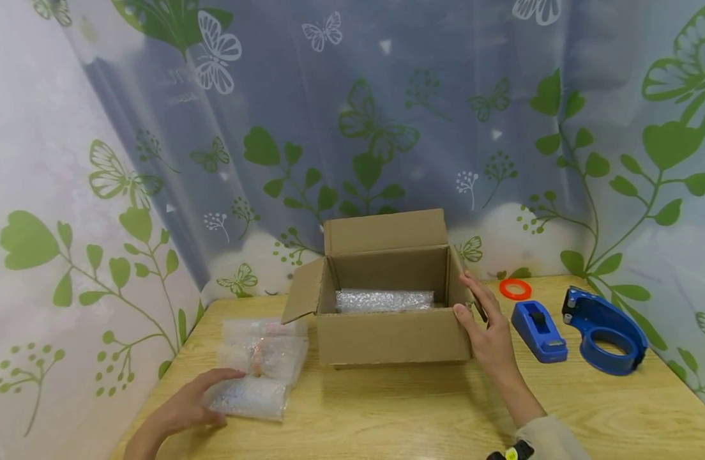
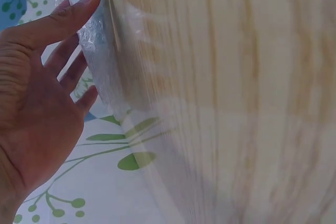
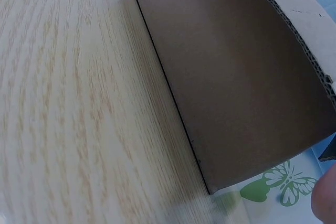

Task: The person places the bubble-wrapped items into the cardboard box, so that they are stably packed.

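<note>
My left hand [image 1: 186, 402] holds the left end of a clear bubble-wrapped roll [image 1: 251, 398], fingers on its far side and thumb on the near side. In the left wrist view, the thumb lies over the shiny bubble wrap [image 2: 94, 32]; some fingertips are partly hidden. Beyond it lie more bubble-wrapped packages [image 1: 286, 354] with pinkish contents. An open cardboard box [image 1: 393, 338] stands mid-table, a bubble-wrapped roll [image 1: 384, 300] inside. My right hand [image 1: 490, 338] grips the box's front right corner, thumb at the front edge and fingers along the right flap.
To the right are a blue tape dispenser [image 1: 539, 332], a blue handheld tape cutter [image 1: 611, 351] and an orange-red tape ring [image 1: 515, 289]. The box's left flap [image 1: 303, 291] sticks outward, the back flap [image 1: 387, 233] upward. Patterned curtains [image 1: 358, 128] enclose the wooden table [image 1: 387, 415].
</note>
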The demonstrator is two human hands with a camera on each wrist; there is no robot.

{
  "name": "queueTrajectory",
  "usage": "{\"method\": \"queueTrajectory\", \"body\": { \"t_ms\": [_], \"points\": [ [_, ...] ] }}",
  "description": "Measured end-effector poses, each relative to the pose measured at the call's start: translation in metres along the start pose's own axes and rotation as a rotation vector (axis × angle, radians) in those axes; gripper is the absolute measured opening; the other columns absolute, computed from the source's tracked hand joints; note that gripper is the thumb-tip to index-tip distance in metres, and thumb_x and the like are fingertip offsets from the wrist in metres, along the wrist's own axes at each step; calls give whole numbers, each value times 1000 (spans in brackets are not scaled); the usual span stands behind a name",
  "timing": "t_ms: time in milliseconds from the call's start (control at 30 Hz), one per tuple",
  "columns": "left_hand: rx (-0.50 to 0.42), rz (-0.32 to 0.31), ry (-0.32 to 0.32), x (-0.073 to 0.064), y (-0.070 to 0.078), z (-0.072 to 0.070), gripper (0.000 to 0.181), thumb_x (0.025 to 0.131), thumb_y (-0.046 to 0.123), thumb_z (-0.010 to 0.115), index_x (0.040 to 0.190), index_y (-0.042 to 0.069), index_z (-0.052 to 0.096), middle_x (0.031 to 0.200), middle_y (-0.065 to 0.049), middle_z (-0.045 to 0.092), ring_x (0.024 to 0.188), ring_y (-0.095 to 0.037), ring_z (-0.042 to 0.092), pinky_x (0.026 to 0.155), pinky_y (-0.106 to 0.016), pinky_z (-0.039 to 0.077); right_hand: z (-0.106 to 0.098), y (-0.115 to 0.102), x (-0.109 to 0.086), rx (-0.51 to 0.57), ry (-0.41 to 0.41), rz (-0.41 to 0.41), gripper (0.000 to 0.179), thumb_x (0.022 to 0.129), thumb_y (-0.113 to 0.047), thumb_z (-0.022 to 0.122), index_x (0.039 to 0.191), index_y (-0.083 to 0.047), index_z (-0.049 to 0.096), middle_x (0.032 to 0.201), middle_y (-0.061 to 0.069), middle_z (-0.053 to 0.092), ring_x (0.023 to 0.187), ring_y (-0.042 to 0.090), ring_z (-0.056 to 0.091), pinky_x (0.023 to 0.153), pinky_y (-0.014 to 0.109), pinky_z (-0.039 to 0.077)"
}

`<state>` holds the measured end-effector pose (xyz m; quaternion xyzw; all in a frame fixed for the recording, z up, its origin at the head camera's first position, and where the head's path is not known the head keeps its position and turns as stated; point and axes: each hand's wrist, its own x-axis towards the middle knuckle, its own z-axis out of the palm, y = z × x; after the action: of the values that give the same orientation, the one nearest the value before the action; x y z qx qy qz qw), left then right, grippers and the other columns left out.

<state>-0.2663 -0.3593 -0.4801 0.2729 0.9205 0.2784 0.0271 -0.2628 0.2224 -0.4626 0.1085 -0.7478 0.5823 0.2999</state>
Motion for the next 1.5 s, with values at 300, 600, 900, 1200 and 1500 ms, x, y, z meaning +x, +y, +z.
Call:
{"method": "queueTrajectory", "body": {
  "t_ms": [300,600,900,1200,1500],
  "points": [
    [128,68,32,5,6,5,80,61,24,95,135,14,67,136,-16,65,123,-44,58,97,-56,50,0,0,0,24,1,-26,54,104,-7,63,155,-19,51,165,-3,40,148,3,35,113,12,32],
    [120,6,72,-3,9,-2,74,68,39,93,134,18,69,134,-8,68,124,-18,61,97,-33,52,1,-1,1,37,5,-49,53,103,-5,63,154,-17,52,164,-2,41,148,3,37,114,12,32],
    [134,29,172,-8,21,-12,72,71,34,93,137,23,69,134,-2,70,124,-23,63,95,-35,55,-1,0,1,13,0,-33,54,104,-9,63,155,-19,51,164,-3,41,149,4,35,114,13,31],
    [137,-4,195,-10,38,-25,69,76,33,91,140,25,67,138,0,68,126,-24,61,93,-42,56,0,1,0,24,-2,-40,54,104,-7,63,155,-18,51,164,-2,41,148,3,36,114,12,32],
    [71,-76,204,-11,54,-46,68,84,34,87,147,26,61,145,-12,62,131,-52,54,96,-71,48,1,2,0,15,-3,-41,54,104,-8,63,156,-20,51,165,-3,40,149,4,34,114,12,31]
  ]
}}
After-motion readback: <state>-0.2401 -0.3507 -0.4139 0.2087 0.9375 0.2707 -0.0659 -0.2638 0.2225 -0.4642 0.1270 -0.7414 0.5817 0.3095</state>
